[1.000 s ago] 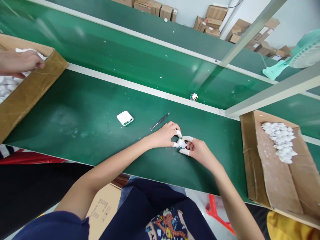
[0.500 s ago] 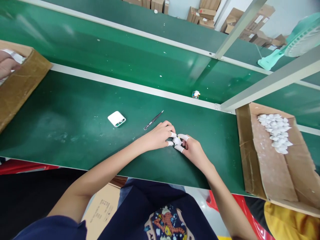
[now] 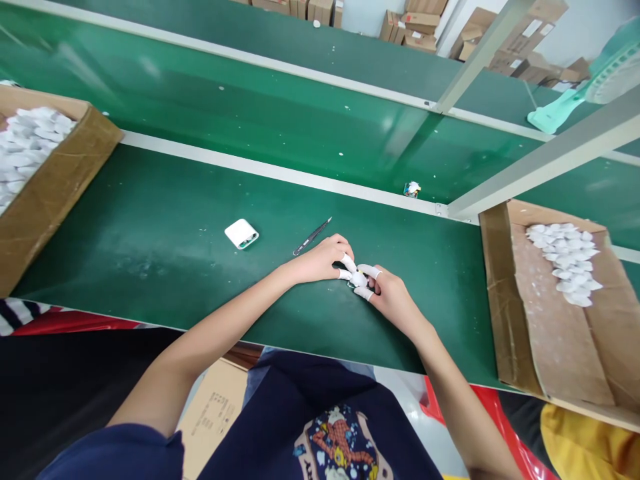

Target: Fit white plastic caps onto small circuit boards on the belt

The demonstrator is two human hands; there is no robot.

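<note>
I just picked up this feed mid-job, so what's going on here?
A person is handling a small white piece between both hands, left hand and right hand, at a green bench. Tweezers lie just beyond the left hand, with a white case farther left. Cardboard boxes holding white pieces stand at both ends: left box, right box. Fine detail between the fingertips is too small to tell.

Left to right across the workbench come case, tweezers, component.

Grn workbench, wht wall bhnd
</note>
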